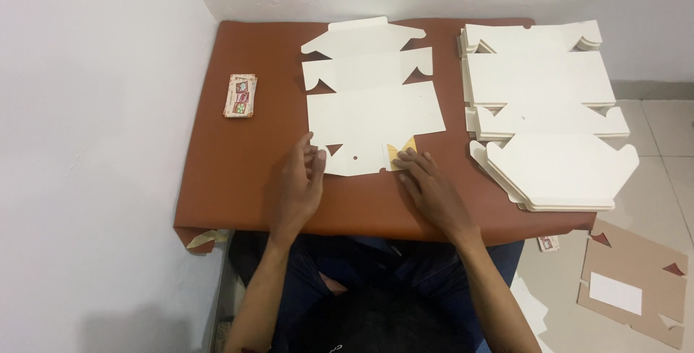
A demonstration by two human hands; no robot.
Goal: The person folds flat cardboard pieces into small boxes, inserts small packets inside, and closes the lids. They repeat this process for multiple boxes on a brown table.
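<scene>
A flat white die-cut cardboard box blank (372,104) lies unfolded on the brown table (238,172). My left hand (300,183) rests on the table at the blank's near left corner, fingertips touching its edge. My right hand (430,190) presses on the near right flap (399,155), which is folded over so its tan underside shows. Neither hand lifts anything off the table.
A thick stack of the same white blanks (546,107) fills the table's right side. A small pile of printed stickers (241,96) lies at the left. A brown cardboard sheet (636,284) and scraps lie on the tiled floor at right. White walls border the left and back.
</scene>
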